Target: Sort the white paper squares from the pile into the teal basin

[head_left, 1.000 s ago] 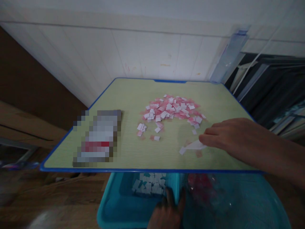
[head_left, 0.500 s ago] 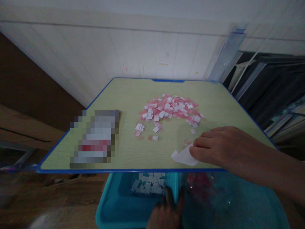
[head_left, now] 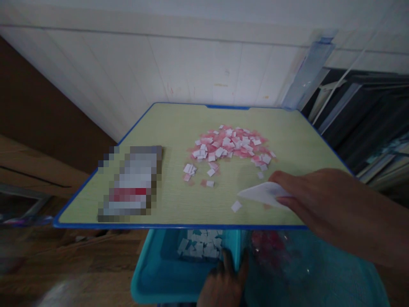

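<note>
My right hand pinches a white pointed piece, perhaps folded paper, between thumb and fingers, raised a little above the board. Just left of and below its tip, a single small white square lies on the green board. Farther back is a loose heap of small white and pink squares. Below the board's front edge, my left hand straddles the wall of a blue tub, with a finger on one side and the thumb on the other. White squares lie in this tub.
A blurred-out flat object lies at the board's left. Under the board at right is a larger blue container with clear plastic and something red. A pale wall stands behind, and dark stacked items are at the right.
My right hand has lifted the white pointed piece off the board and tilted it, leaving the single square lying apart. My left hand stays in place; the view shifts slightly.
</note>
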Demonstrator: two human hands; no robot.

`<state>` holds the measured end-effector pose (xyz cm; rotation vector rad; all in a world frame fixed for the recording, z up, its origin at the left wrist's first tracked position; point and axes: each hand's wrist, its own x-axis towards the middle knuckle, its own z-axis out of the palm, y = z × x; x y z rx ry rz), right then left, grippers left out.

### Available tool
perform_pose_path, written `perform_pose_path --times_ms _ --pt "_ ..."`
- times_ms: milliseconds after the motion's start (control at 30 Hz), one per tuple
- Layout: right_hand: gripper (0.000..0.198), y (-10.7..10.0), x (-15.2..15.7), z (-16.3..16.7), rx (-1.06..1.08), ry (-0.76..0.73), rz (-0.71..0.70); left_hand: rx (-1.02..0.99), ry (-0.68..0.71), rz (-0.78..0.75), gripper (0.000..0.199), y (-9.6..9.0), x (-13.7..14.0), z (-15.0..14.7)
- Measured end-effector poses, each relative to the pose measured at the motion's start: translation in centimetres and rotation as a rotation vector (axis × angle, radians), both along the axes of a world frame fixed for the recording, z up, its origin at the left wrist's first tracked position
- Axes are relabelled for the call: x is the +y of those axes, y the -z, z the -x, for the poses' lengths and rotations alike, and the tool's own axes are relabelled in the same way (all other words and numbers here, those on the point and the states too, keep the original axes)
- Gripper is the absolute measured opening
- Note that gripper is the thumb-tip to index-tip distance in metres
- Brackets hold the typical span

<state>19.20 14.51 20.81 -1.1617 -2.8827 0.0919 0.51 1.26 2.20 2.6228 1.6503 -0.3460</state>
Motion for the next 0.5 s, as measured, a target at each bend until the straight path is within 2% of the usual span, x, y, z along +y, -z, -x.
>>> perform_pose_path --times_ms 67,167,300,500 --pt "0.018 0.2 -0.2 0.8 -0.060 -0.018 0.049 -0.003 -0.008 0.007 0.057 0.1 0.0 0.0" --pt "0.019 0.6 -0.1 1.1 -0.099 -0.044 0.015 -0.013 -0.017 0.014 0.056 0.4 -0.1 -0.1" --pt "0.022 1.1 0.0 1.7 -0.051 -0.100 -0.024 -0.044 -0.046 0.044 0.056 1.0 -0.2 -0.1" --pt "0.023 0.8 -1.4 5.5 0.051 -0.162 0.016 -0.081 -0.058 0.248 0.055 0.6 0.4 -0.1"
